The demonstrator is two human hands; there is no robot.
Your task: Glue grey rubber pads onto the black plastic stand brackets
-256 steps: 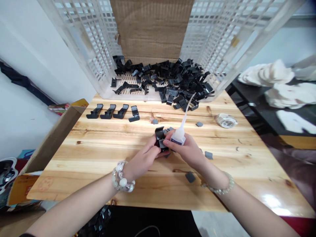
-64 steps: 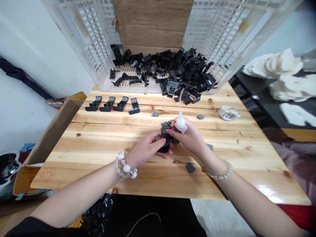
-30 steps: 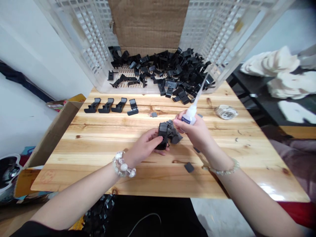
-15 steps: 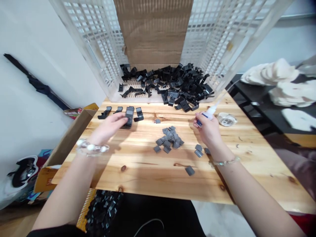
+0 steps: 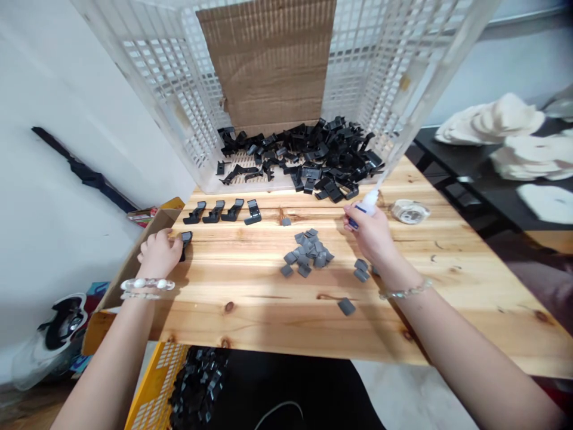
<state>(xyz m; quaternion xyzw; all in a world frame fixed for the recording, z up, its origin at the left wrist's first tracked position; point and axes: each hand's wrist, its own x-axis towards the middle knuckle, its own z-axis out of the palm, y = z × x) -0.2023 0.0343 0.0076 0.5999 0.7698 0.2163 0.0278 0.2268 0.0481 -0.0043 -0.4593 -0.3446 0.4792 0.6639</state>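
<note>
Your left hand is at the left end of the table, fingers curled down against a black plastic clip that sticks out just past your fingertips. From this view it can't be settled whether you're gripping that clip or only touching it. Your right hand is closed around a white glue bottle, which tilts up and away to the far right on a long, thin nozzle.

Four more black clips stand in a row near the far edge of the table, left of centre. A loose pile of small grey pads sits mid-table between your hands, with a single pad farther off toward the far edge. More grey pads lie just below your right hand, and another sits nearer you. A roll of clear tape lies to the right of the glue bottle.

Beyond the table, a white lattice crate lined with cardboard holds a heap of black clips. A cardboard box is tucked against the table's left edge, and a yellow crate near your body holds more black clips. White cloth lies bunched on a dark surface to the right.
</note>
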